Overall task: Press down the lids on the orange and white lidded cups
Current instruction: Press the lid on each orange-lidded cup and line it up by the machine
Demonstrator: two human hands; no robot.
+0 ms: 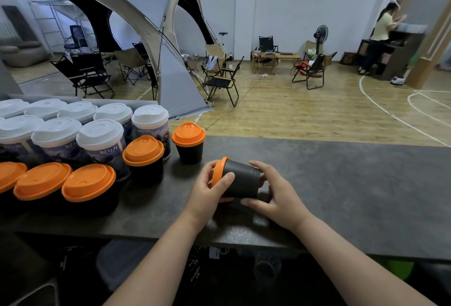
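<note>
A person's two bare hands hold a small black cup (242, 181) tipped on its side just above a dark stone-look counter (341, 183), near the front edge at the centre of the view. Its orange lid (219, 171) faces left. The left hand (210, 189) grips the lid end, fingers curled behind the rim and thumb lying across the cup wall. The right hand (278, 198) cups the base end, its fingers bent round the bottom.

To the left, well apart from the hands, more orange-lidded cups (143, 159) stand upright in a loose row, and behind them stand taller white-lidded cups (150, 120) with printed sleeves, packed close together.

Beyond the counter lies a wooden sports floor with a grey dome tent (156, 12), folding chairs (223, 81) and, far right, a person (380, 37) standing at a cabinet.
</note>
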